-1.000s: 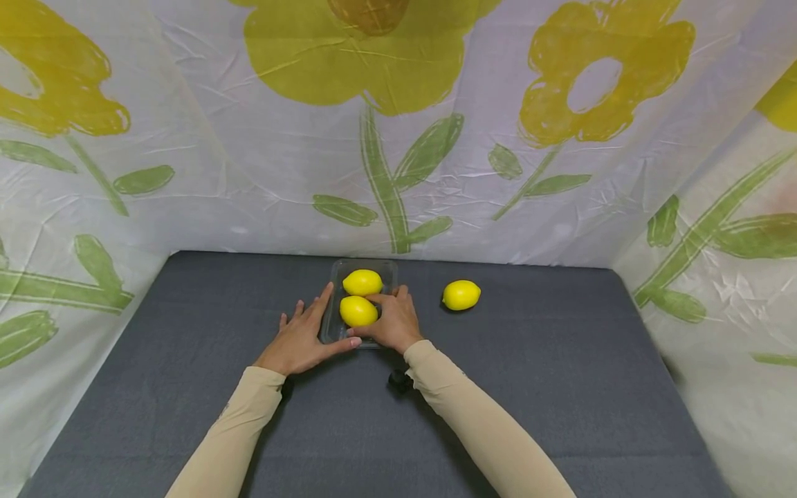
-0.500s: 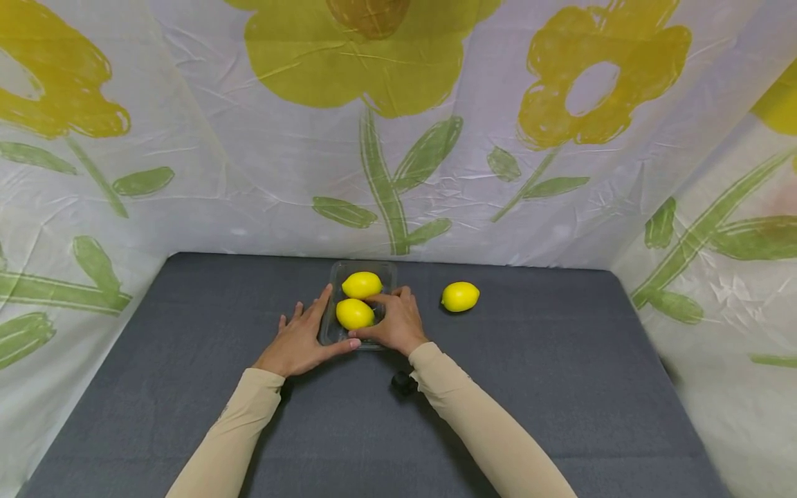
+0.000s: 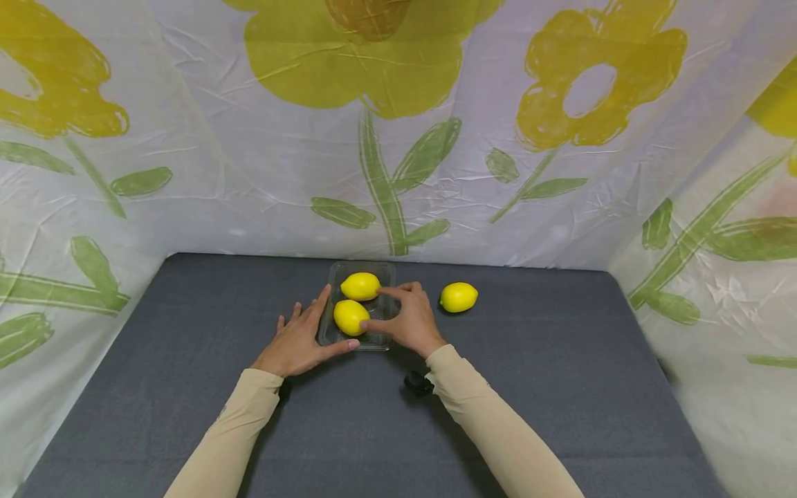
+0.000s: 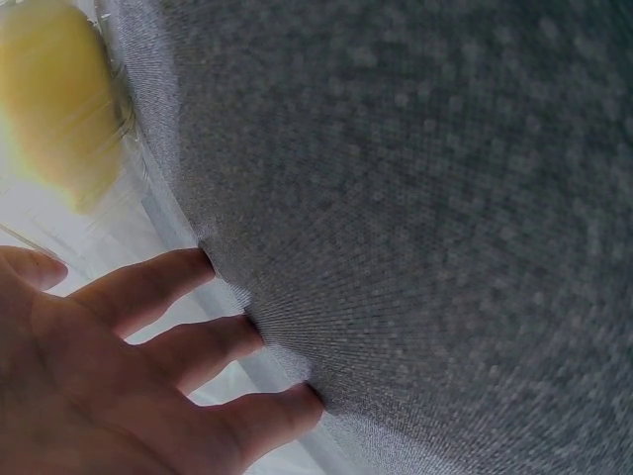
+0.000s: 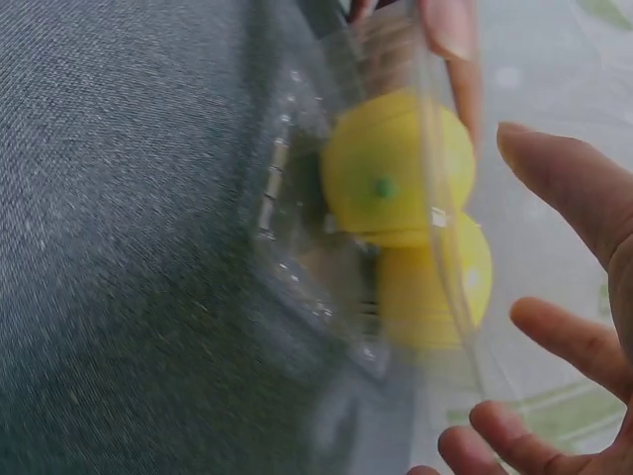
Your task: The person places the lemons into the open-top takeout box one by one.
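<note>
A clear plastic tray on the dark cloth holds two lemons. The front lemon lies slightly tilted behind the far lemon's near side, both toward the tray's left. My left hand spreads along the tray's left side, its fingertips down by the cloth in the left wrist view and its thumb across the front. Over the tray's right part is my right hand, thumb and forefinger parted; the right wrist view shows its fingers apart from the lemons. A third lemon lies on the cloth, right of the tray.
The dark cloth-covered table ends at a white hanging sheet printed with yellow flowers, close behind the tray. More sheet hangs at both sides. A small black object sits under the right wrist.
The right hand has let go of the front lemon and drawn back to the right, its fingers wider apart. That lemon has shifted slightly left in the tray. The left hand stays in place.
</note>
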Tool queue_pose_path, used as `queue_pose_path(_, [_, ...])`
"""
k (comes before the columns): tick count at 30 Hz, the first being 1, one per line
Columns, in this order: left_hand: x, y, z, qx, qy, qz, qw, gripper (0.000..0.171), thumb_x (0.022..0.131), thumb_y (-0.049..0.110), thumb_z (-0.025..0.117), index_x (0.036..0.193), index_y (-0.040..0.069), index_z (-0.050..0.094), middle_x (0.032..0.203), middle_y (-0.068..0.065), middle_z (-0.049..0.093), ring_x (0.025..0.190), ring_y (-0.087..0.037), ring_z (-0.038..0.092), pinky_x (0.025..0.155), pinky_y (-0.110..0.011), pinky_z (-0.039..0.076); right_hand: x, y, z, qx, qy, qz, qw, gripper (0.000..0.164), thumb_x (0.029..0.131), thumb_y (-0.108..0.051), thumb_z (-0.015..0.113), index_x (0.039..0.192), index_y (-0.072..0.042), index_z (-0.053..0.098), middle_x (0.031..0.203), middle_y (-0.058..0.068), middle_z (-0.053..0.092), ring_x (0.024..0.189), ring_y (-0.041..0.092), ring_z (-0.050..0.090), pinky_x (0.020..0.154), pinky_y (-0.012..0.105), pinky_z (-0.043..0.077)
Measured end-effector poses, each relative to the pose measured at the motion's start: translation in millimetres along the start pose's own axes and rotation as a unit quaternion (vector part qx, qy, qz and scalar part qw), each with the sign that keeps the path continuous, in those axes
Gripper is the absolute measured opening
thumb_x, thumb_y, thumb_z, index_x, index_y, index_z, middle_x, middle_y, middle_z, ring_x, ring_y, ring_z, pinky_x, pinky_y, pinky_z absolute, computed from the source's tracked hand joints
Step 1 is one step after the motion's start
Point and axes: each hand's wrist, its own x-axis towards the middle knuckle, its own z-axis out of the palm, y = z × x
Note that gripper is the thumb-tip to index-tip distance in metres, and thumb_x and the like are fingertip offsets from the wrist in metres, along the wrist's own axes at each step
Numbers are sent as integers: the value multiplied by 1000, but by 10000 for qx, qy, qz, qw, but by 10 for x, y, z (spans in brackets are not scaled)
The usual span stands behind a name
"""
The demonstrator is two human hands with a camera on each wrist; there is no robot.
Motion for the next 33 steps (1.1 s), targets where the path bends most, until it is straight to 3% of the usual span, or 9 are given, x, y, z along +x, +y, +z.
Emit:
queue_pose_path(10, [-1, 4, 4, 15, -12, -48, 10000, 120, 80, 83, 60, 165, 27, -5, 165, -21, 20, 147, -58, 12, 107, -82, 6, -51, 69, -209, 339, 181, -118, 9992, 62, 83, -36, 87, 136, -11, 67, 129, 18, 52, 119, 40, 51, 97, 54, 46])
queue_pose_path(22, [-3, 12, -2, -76, -39, -67, 9999, 121, 80, 83, 60, 165, 28, -5, 167, -20, 18, 148, -57, 9, 109, -80, 4, -68, 299, -528, 521, 325, -101, 9981, 65, 83, -29, 88, 140, -10, 63, 127, 17, 52, 118, 43, 52, 100, 55, 46])
queue_pose_path(33, [-8, 3, -7, -105, -40, -12, 9999, 120, 80, 82, 61, 165, 28, -5, 167, -20, 18, 147, -57, 9, 109, -80, 3, -101, 613, -843, 27, 644, 99, 9979, 66, 82, -29, 88, 141, -14, 63, 126, 18, 54, 116, 38, 55, 101, 54, 46])
